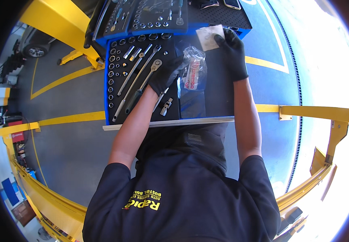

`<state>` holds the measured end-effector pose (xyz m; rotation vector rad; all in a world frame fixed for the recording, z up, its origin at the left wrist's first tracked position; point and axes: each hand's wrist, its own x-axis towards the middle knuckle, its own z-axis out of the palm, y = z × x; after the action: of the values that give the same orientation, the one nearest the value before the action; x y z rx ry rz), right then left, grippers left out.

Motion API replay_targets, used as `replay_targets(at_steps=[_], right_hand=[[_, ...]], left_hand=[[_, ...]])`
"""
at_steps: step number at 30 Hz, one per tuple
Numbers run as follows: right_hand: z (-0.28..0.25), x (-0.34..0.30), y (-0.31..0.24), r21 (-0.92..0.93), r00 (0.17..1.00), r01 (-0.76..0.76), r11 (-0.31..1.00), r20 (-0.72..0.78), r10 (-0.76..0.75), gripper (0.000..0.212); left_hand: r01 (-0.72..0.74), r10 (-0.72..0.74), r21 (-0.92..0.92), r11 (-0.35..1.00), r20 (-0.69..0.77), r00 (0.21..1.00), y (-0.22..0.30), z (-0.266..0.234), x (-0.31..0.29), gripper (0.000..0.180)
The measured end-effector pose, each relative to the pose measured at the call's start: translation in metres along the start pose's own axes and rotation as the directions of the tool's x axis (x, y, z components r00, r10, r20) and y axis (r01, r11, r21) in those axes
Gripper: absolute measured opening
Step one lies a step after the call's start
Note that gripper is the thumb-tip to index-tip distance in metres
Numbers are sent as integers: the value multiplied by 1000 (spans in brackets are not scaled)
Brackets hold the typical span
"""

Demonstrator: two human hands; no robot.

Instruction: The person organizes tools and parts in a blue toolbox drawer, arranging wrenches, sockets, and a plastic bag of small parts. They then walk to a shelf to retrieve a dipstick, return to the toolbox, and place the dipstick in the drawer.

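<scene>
The right hand (pixel 232 49) pinches a pale paper packet (pixel 208 37); the left hand (pixel 166 74) touches a clear bag (pixel 196 54) between them (its grip I cannot tell). Handling packaging seems the step; the next move calls for controlling slick plastic. Left of the left hand, the drawer (pixel 219 97) holds sockets (pixel 111 74) and a ratchet (pixel 156 65).

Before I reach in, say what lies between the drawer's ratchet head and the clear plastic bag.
The head view shows the gloved left hand between ratchet head and plastic bag.
</scene>
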<state>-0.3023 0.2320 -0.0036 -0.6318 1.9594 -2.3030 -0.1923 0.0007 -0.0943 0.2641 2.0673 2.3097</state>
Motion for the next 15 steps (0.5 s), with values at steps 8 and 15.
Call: replay_targets(at_steps=[8, 15], right_hand=[[11, -13, 20, -199, 987, -3, 980, 159, 35, 30], [-2, -16, 20, -227, 981, 19, 974, 192, 26, 33]], left_hand=[[-72, 48, 425, 902, 66, 997, -43, -22, -6, 44], [-184, 168, 622, 761, 86, 982, -22, -11, -10, 43]])
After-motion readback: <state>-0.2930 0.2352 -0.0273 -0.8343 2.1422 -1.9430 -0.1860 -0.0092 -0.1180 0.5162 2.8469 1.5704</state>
